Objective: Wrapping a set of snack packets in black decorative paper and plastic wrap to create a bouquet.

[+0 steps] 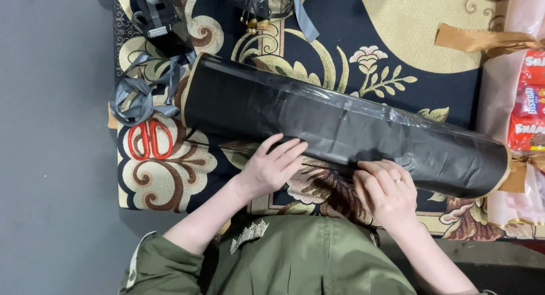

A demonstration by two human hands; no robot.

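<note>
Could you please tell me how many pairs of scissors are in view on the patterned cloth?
1. The red-handled scissors lie at the cloth's left edge, beside the grey ribbon and left of the left hand. Others may be hidden under the black roll.

Person's wearing an olive-green jacket, sleeves pushed up past the forearms, with a seam running down the front and a small pale patch on the chest. Left hand (271,165) is bare, right hand (387,191) has a thin silver ring.
</note>
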